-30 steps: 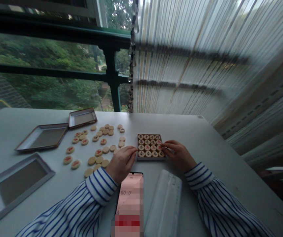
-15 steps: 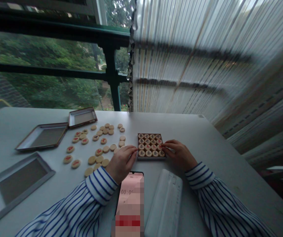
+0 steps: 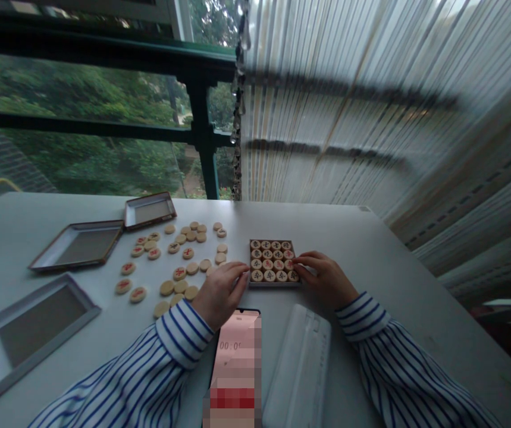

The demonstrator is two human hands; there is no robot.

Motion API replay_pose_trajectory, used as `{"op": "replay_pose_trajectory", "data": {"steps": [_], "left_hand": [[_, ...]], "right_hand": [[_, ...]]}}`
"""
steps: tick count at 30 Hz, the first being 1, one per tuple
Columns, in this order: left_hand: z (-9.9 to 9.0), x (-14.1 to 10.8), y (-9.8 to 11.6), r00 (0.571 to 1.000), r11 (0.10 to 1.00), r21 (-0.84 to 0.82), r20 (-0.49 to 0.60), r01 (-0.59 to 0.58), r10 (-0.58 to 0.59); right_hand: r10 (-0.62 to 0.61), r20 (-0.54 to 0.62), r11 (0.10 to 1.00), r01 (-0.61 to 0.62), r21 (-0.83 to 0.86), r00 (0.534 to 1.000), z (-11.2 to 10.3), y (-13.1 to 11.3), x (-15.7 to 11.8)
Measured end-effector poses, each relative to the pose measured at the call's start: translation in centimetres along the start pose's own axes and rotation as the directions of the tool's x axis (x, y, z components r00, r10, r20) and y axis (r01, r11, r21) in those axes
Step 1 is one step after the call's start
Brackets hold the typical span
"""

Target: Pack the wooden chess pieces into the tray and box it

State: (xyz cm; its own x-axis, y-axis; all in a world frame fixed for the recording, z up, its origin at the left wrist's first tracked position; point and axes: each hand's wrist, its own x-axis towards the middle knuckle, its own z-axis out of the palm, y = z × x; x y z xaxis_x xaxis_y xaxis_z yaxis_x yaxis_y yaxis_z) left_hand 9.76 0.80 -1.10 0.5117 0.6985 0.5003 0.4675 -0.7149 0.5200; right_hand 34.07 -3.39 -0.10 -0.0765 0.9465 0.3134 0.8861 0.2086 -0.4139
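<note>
A small box stands on the white table, filled with rows of round Chinese chess pieces, mostly black-marked with a few red ones. My left hand pinches the box's left edge, its fingers bent together. On the opposite edge, the fingertips and thumb of my right hand close around the side, by a red-marked piece. Loose Chinese chess pieces lie scattered to the left of the box, some face down and some showing red or black characters. My left hand and sleeve hide part of that group.
At the left are a small open tray, a larger brown-rimmed tray and a grey tray. A phone with a timer lies before me, beside a long white case. Behind the table are a window and a string curtain.
</note>
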Motion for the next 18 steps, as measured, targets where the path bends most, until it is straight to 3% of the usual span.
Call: {"op": "replay_pose_trajectory", "data": {"steps": [18], "left_hand": [[-0.16, 0.14, 0.34, 1.0, 1.0, 0.002, 0.004, 0.001, -0.001]], "right_hand": [[-0.002, -0.001, 1.0, 0.002, 0.013, 1.0, 0.09, -0.03, 0.06]]}}
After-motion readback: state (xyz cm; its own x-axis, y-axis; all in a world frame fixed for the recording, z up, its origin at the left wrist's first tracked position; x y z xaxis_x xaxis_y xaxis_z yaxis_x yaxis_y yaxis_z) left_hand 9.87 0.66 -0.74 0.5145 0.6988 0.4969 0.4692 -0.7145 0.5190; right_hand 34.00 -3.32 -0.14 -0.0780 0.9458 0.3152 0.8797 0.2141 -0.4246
